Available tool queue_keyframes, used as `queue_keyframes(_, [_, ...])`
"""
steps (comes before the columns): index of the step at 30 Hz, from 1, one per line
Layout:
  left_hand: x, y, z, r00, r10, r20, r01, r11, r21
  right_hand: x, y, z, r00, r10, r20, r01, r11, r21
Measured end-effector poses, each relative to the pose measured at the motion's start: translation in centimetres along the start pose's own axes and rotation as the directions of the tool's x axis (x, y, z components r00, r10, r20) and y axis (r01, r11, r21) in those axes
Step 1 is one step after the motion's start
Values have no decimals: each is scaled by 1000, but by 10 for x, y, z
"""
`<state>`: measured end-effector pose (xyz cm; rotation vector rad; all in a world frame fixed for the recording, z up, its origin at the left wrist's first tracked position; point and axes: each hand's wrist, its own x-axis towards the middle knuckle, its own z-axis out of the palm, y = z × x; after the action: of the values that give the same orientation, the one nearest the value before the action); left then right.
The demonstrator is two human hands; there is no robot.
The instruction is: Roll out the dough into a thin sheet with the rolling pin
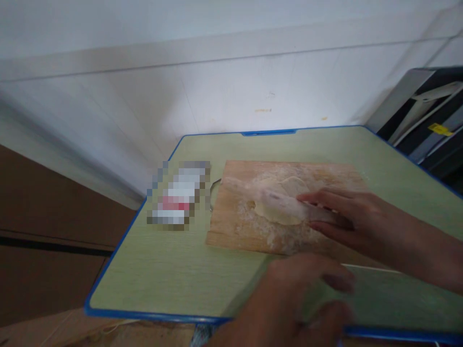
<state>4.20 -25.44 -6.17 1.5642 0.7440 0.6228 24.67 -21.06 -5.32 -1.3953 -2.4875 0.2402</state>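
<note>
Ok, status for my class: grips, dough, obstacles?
Right grip on rolling pin. Left grip blurred, off pin. Dough flat beneath pin, on board. Pixelated item left of board.

dough sheet [279, 217]: pale, flattened, roughly round; lies just off view centre, toward 4 o'clock. rolling pin [280, 200]: pale, slightly blurred; set across the dough sheet, axis from 10 to 4 o'clock.

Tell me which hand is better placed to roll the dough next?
Probably the right hand: it grips one end of the rolling pin lying over the dough. The left hand, blurred, is apart from the pin.
</note>
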Motion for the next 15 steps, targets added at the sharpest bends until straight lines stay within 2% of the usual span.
queue_keyframes(1, [-1, 8, -17, 989, 110, -102, -91, 981, 170, -2, 5, 1, 999, -30, -13, 30, 999, -46])
queue_keyframes(2, [3, 15, -33, 957, 213, -195, -137, 929, 345, -4, 9, 3, 998, -47, -28, 45, 995, -91])
queue_keyframes(3, [10, 22, -48, 918, 314, -242, -152, 842, 518, -6, 12, 4, 998, -54, -39, 48, 990, -131])
queue_keyframes(5, [32, 28, -72, 851, 480, -213, -134, 590, 796, -7, 14, 9, 996, -58, -60, 45, 977, -207])
queue_keyframes(6, [44, 28, -81, 854, 491, -172, -95, 472, 876, -8, 14, 10, 995, -61, -75, 41, 969, -243])
queue_keyframes(7, [56, 26, -86, 877, 468, -105, -90, 377, 922, -7, 14, 12, 993, -65, -95, 37, 960, -278])
queue_keyframes(9, [72, 17, -91, 935, 355, -21, -79, 266, 961, -6, 12, 13, 984, -84, -158, 23, 936, -351])
queue_keyframes(11, [80, 10, -90, 961, 274, 17, -74, 198, 977, -5, 10, 12, 974, -105, -201, 15, 914, -405])
queue_keyframes(15, [85, 8, -90, 969, 247, 4, -31, 106, 994, -2, 11, 8, 983, -60, -176, -11, 927, -375])
